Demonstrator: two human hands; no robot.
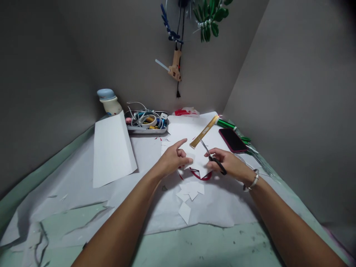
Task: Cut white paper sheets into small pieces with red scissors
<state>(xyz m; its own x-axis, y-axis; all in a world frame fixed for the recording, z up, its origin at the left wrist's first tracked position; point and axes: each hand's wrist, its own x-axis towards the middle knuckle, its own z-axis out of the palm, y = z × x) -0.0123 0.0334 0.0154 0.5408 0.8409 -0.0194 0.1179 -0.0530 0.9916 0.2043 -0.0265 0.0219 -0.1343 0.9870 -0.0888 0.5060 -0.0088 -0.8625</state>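
Note:
My left hand (174, 160) pinches a small piece of white paper (189, 163) between thumb and curled fingers, its index finger stretched out. My right hand (228, 165) grips scissors (215, 161) with black handles; their blades point up and left, near a gold stick sachet (204, 132) on the white sheet. Whether the blades are closed is hard to tell. Below both hands, several cut white paper pieces (191, 190) overlap, and a diamond-shaped piece (185, 213) lies nearest me. Something red and curved (204, 177) shows partly from under the paper between my hands.
At left stands a folded white sheet (111, 152), before a bottle with a blue lid (107, 95). A metal tray (144, 131) holds cords and rolls. Rightward lie a phone (233, 140) and a green roll (226, 124). A glue gun (175, 66) hangs on the wall.

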